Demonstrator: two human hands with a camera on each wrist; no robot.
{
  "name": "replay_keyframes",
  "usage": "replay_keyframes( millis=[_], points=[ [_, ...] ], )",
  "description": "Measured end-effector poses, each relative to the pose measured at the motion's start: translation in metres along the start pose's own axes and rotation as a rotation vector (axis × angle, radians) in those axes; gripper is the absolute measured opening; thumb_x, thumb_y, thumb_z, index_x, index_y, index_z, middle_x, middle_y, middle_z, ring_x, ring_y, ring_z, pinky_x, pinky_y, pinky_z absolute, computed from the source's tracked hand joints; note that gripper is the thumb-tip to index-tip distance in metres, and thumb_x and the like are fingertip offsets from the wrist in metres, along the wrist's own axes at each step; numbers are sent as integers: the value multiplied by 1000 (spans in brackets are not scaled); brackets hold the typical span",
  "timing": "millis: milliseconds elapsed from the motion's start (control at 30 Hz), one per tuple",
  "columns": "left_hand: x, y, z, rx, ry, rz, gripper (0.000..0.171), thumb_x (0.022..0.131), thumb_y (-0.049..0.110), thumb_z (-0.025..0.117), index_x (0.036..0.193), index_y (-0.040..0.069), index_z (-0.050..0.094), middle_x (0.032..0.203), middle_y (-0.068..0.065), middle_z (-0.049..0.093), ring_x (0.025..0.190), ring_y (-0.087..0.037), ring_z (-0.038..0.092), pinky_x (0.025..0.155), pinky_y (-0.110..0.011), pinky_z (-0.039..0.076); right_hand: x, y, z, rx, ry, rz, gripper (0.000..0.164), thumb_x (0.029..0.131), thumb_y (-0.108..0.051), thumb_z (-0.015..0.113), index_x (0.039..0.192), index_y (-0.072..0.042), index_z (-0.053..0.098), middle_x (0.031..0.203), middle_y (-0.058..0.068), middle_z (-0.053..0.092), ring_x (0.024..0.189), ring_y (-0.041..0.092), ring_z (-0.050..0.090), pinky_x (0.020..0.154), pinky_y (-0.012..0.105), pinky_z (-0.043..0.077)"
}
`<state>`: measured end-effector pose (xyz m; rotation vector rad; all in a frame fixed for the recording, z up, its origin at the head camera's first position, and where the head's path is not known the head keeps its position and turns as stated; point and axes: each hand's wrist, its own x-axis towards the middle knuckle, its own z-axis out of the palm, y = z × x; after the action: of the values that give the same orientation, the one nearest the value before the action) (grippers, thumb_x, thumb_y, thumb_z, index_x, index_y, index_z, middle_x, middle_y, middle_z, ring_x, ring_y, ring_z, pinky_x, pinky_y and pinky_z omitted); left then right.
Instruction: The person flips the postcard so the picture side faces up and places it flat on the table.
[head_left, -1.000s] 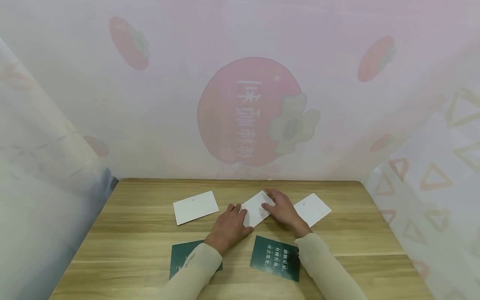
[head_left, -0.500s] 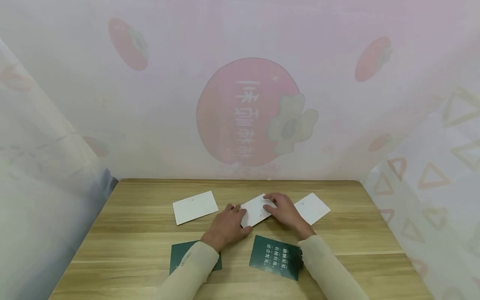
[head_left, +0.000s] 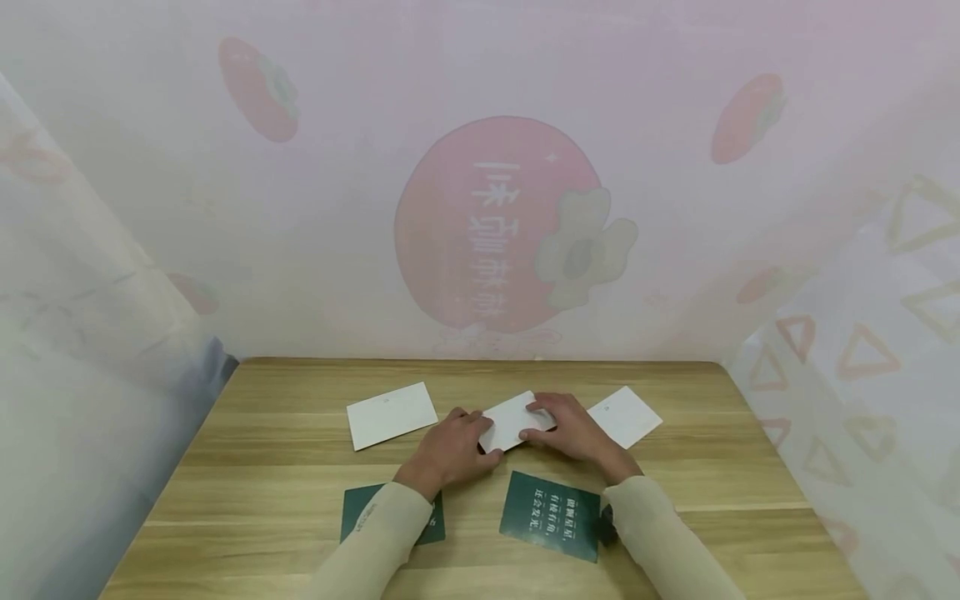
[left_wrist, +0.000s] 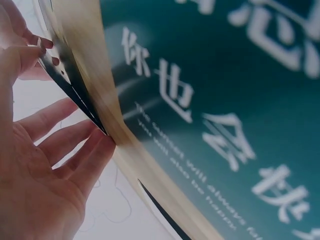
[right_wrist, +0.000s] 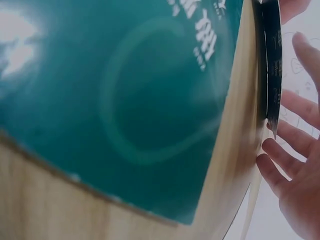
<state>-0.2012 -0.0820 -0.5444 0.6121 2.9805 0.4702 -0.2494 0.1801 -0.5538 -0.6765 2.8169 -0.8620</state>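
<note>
In the head view, a white-faced card [head_left: 507, 423] lies near the far middle of the table between both hands. My left hand [head_left: 452, 450] holds its left end, index finger over the top and thumb by the near corner. At the right end, my right hand [head_left: 573, 429] grips it with the thumb on the near edge and a finger at the far edge. From the left wrist, the card's dark underside [left_wrist: 70, 90] shows along the left fingers [left_wrist: 92, 155]. The right wrist view shows its dark printed side [right_wrist: 273, 65] edge-on beside the right fingers [right_wrist: 285, 155].
White cards lie on either side, one at left [head_left: 392, 416] and one at right [head_left: 626, 417]. Nearer are two dark green cards with white lettering, one partly under the left sleeve [head_left: 367, 508] and one before the right forearm [head_left: 551, 517]. A printed curtain [head_left: 315, 250] hangs behind the table.
My right hand has drawn slightly nearer, and its thumb has moved from the card's face to the near edge. The held card has turned a little. The other cards have stayed put.
</note>
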Motion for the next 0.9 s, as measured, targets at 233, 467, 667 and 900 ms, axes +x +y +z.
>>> replay_keyframes(
  millis=[233,467,667,900],
  points=[
    [1,-4,0,-22,2,8,58,101,54,67,144,14,69,148,-5,70,136,-28,61,111,-46,56,-3,2,-4,-40,-36,-25,65,93,-50,86,144,-13,70,166,17,52,156,42,43,128,63,36],
    [-1,-8,-1,-50,-6,18,58,102,53,66,145,14,69,149,-6,69,139,-29,60,114,-47,54,-6,2,-4,-60,-53,-29,64,96,-54,81,147,-15,69,167,12,51,158,37,41,128,60,38],
    [-4,-9,-3,-97,-12,-1,58,103,52,65,147,13,67,151,-9,67,141,-31,60,116,-50,53,-9,1,-4,-121,-16,-45,68,100,-61,73,151,-16,65,164,10,54,154,35,48,125,58,43],
    [-5,-8,-5,-147,3,-4,56,105,51,64,145,12,69,145,-12,71,136,-32,66,115,-50,55,-12,-4,-8,-163,23,-46,64,101,-61,71,147,-17,68,158,9,60,150,33,53,120,58,48]
  ],
)
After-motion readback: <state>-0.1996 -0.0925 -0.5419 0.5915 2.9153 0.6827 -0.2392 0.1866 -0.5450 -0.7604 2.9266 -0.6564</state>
